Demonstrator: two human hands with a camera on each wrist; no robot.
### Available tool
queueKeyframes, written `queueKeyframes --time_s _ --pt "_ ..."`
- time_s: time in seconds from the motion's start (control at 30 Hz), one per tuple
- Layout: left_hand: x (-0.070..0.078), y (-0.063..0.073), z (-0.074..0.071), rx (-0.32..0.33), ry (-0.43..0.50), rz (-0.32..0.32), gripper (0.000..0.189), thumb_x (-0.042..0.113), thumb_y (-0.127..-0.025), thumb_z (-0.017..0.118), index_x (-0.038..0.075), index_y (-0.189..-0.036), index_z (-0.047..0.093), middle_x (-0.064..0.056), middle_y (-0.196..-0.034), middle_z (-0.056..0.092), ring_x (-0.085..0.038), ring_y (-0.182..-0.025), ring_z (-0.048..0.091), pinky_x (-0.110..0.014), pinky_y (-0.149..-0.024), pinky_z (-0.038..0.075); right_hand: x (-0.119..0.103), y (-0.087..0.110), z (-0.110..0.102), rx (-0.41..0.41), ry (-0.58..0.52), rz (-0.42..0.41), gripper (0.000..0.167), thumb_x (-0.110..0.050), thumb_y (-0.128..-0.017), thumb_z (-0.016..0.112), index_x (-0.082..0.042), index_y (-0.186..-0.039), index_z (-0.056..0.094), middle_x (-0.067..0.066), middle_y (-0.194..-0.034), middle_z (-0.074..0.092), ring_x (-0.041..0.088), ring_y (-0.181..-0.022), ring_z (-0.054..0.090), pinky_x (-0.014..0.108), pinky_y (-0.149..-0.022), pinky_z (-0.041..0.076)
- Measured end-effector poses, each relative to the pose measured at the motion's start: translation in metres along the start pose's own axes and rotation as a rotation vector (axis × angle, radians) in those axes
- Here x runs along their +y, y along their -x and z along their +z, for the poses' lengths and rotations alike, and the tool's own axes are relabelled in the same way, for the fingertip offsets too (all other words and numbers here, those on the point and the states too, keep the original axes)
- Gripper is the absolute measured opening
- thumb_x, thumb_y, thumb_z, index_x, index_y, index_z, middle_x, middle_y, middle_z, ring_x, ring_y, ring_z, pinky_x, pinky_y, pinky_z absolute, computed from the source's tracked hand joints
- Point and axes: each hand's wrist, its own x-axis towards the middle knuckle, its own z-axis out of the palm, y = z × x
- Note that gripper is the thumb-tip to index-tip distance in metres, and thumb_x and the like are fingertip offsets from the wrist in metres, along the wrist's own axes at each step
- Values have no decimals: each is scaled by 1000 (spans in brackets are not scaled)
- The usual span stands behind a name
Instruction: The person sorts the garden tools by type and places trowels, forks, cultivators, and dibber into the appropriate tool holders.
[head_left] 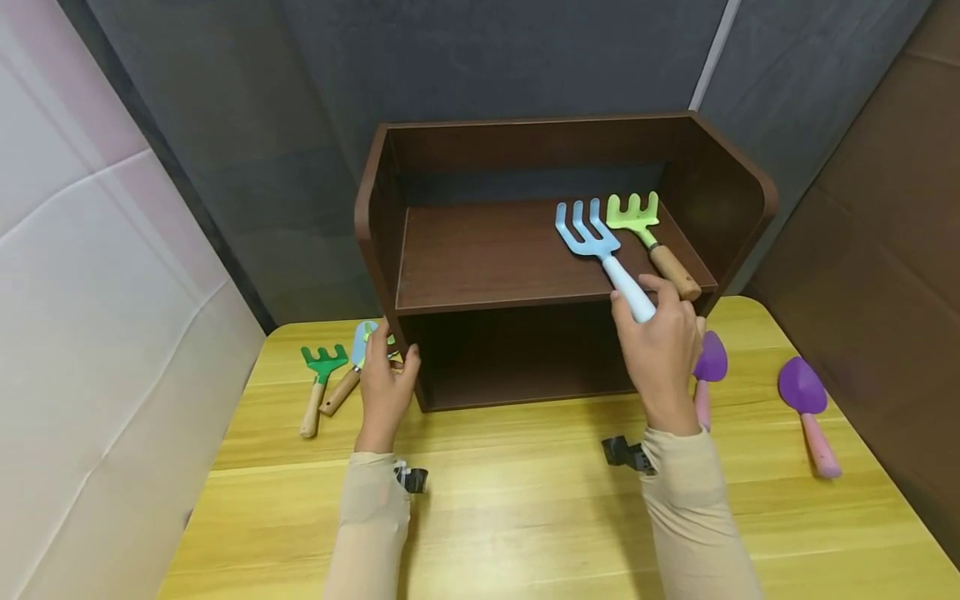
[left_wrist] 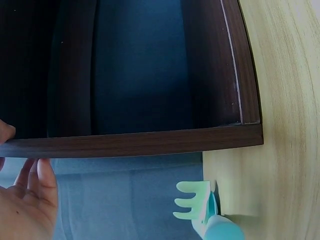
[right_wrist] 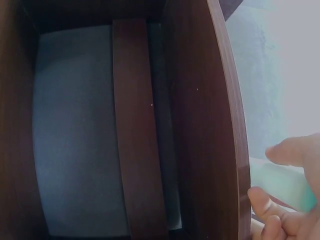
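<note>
My right hand [head_left: 663, 358] holds a light blue hand fork [head_left: 587, 237] by its handle, thumb on one side and fingers on the other. The fork's three tines point to the back, over the upper shelf of a dark brown wooden rack [head_left: 480, 250]. Beside it on that shelf lies a light green hand rake [head_left: 673, 271] with a wooden handle, its end close to my fingers. In the right wrist view the pale fork handle [right_wrist: 277, 182] sits at the shelf's front edge. My left hand [head_left: 384, 396] grips the rack's left side panel [left_wrist: 125, 145], thumb inside and fingers outside.
Left of the rack, a green hand rake [head_left: 324, 364] lies near a light blue trowel [head_left: 358, 343]; a pale green rake head [left_wrist: 192, 201] shows there too. Two purple trowels with pink handles, one nearer [head_left: 712, 360] and one farther right [head_left: 802, 387], lie on the wooden table [head_left: 510, 517].
</note>
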Motion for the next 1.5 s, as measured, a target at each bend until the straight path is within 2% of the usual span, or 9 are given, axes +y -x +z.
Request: queueKeyframes --time_s 0.13,0.33,0.53,0.7,0.87,1.0,1.23,1.5 --pt "-2 0 -1 2 0 1 52 10 -91 60 9 -141 44 -19 -126 54 -33 -95 62 -40 -68 53 1 2 -2 -7 -7 -3 41 -32 -85 71 -6 -116 65 21 -83 66 37 -75 51 42 -72 29" --pt "-3 1 -2 5 -2 12 53 10 -91 60 8 -141 44 -19 -126 54 -33 -95 63 -33 -68 52 7 10 -12 -37 -24 -54 43 -28 -85 73 -4 -119 63 20 -77 61 32 -70 46 39 -72 26" --pt "-1 2 -5 3 1 1 52 10 -91 60 9 -140 44 -19 -125 54 -33 -94 63 -34 -67 52 13 19 -27 -54 -68 -133 44 -20 -83 76 -1 -120 62 19 -86 62 26 -70 45 39 -76 26" --pt "-2 1 -6 4 -8 1 52 10 -91 60 9 -140 44 -19 -125 54 -33 -94 62 -29 -67 51 17 23 -33 -27 -97 -185 37 -14 -82 76 1 -113 64 18 -84 65 23 -70 45 32 -71 22" --pt "-3 1 -7 0 -6 -6 52 10 -91 61 9 -140 44 -19 -126 54 -32 -95 62 -29 -68 51 18 25 -30 -10 -128 -201 31 -12 -82 76 1 -108 65 18 -82 66 24 -70 46 32 -72 24" --pt "-3 2 -7 -6 -1 -16 52 11 -91 60 9 -140 44 -19 -127 54 -32 -96 62 -34 -69 52 16 24 -24 -12 -158 -190 31 -12 -82 76 2 -107 65 19 -82 65 25 -70 47 35 -76 28" --pt "-2 3 -8 -12 7 -23 52 10 -91 60 8 -140 43 -20 -127 53 -33 -97 62 -44 -70 54 10 22 -13 -11 -177 -173 31 -15 -82 76 1 -106 65 18 -82 65 25 -71 47 32 -74 26" --pt "-3 3 -9 -9 4 -32 51 10 -91 60 8 -140 44 -19 -126 53 -32 -97 62 -43 -70 53 4 16 -3 -12 -188 -182 32 -19 -83 76 0 -107 64 16 -83 66 27 -71 48 31 -71 24"
